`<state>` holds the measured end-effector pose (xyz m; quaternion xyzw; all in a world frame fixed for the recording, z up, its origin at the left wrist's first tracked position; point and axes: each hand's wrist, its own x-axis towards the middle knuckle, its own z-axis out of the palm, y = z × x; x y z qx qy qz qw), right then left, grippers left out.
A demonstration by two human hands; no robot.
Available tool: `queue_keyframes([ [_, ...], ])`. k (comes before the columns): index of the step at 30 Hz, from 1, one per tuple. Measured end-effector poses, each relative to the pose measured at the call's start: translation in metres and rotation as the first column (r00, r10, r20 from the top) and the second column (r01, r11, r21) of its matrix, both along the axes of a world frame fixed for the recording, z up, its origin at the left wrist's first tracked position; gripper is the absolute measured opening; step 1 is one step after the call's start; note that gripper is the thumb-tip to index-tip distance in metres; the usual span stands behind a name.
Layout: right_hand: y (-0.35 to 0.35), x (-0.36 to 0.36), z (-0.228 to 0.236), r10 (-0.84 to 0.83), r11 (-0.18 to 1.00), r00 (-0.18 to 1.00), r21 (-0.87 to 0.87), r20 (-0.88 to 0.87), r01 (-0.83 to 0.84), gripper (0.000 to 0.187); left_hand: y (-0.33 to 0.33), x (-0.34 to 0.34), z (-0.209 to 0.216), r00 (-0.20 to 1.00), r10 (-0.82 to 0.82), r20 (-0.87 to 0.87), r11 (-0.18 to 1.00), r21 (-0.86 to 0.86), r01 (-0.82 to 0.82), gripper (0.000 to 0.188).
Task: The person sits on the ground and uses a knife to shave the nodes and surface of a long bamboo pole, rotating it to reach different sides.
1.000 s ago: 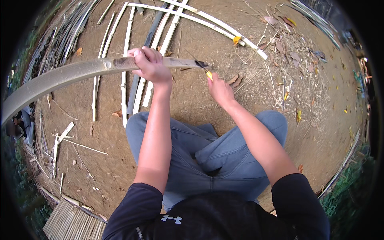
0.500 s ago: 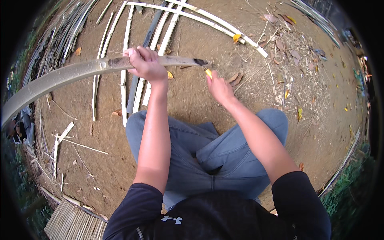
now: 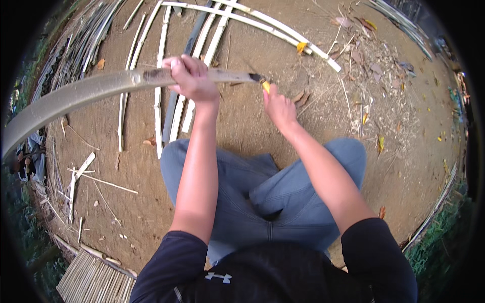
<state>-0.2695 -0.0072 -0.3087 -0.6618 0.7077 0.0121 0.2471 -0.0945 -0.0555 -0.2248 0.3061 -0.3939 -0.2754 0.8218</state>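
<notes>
A long, bowed length of split bamboo (image 3: 76,93) runs from the far left edge across to its narrow right end in front of me. My left hand (image 3: 194,81) is wrapped round it, a little short of that end. In my closed right hand (image 3: 281,110) is a tool with a yellow handle (image 3: 266,86), seemingly a knife. Its dark, blurred blade meets or overlaps the dark-marked tip of the bamboo, so the exact contact cannot be made out. Both hands are above the ground, beyond my crossed legs.
Several pale bamboo strips (image 3: 160,76) and a dark strip (image 3: 194,35) lie on the bare soil beyond my knees. Bundled strips (image 3: 76,50) are at the far left, shavings and leaves (image 3: 376,70) at the right. A slatted bamboo mat (image 3: 93,278) lies at the lower left.
My left hand and the bamboo have shifted slightly right. The tool's handle has also moved a little right, and a dark blur now shows beyond the bamboo's tip.
</notes>
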Motion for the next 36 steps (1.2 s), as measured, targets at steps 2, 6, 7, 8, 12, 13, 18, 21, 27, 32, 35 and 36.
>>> queue_keyframes([
  [2,0.004,-0.016,-0.035,-0.143,0.990,0.990,0.006,-0.008,0.144,0.039,-0.003,-0.012,0.013,0.999,-0.046,-0.012,0.999,0.010,0.046,0.021],
  [6,-0.003,-0.027,-0.065,-0.201,0.980,0.979,0.000,-0.037,0.201,0.039,-0.005,-0.006,0.007,0.998,-0.054,-0.028,0.999,0.009,0.054,0.021],
  [7,-0.001,-0.025,-0.062,-0.191,0.981,0.981,0.012,-0.037,0.191,0.040,-0.003,-0.005,0.008,0.999,-0.025,-0.039,0.999,0.044,0.026,0.021],
  [8,-0.001,-0.023,-0.062,-0.195,0.980,0.980,0.022,-0.035,0.196,0.040,-0.003,-0.003,0.005,0.997,-0.024,-0.067,0.999,0.037,0.026,0.021],
  [12,-0.007,-0.028,-0.063,-0.243,0.970,0.970,0.001,0.014,0.244,0.040,-0.007,0.000,0.003,0.991,-0.040,-0.129,0.999,-0.005,0.040,0.020],
  [13,-0.008,-0.028,-0.064,-0.261,0.965,0.965,-0.009,0.038,0.261,0.040,-0.008,-0.001,0.003,0.992,-0.045,-0.120,0.999,-0.015,0.044,0.020],
  [18,-0.002,-0.010,-0.025,-0.199,0.980,0.970,0.015,0.138,0.199,0.038,-0.006,-0.002,0.008,0.997,0.020,-0.075,0.999,0.039,-0.017,0.022],
  [21,0.008,-0.002,-0.018,-0.158,0.987,0.978,-0.007,0.139,0.161,0.039,-0.006,0.000,0.007,0.998,0.024,-0.063,0.999,0.046,-0.021,0.022],
  [27,0.002,-0.034,-0.078,-0.151,0.986,0.988,-0.074,-0.012,0.149,0.040,-0.008,0.000,0.002,0.995,-0.029,-0.096,0.999,-0.026,0.026,0.021],
  [32,-0.004,-0.030,-0.060,-0.112,0.992,0.994,-0.067,-0.016,0.110,0.039,-0.008,0.002,0.002,0.993,-0.018,-0.115,1.000,-0.011,0.017,0.021],
  [35,-0.003,-0.003,-0.011,-0.041,0.999,0.999,-0.009,0.024,0.041,0.038,-0.010,0.008,-0.002,0.989,-0.003,-0.151,1.000,-0.006,0.003,0.020],
  [36,-0.003,-0.005,-0.015,-0.016,1.000,1.000,-0.021,0.026,0.016,0.038,-0.010,0.007,-0.001,0.990,-0.001,-0.139,1.000,0.000,0.001,0.020],
])
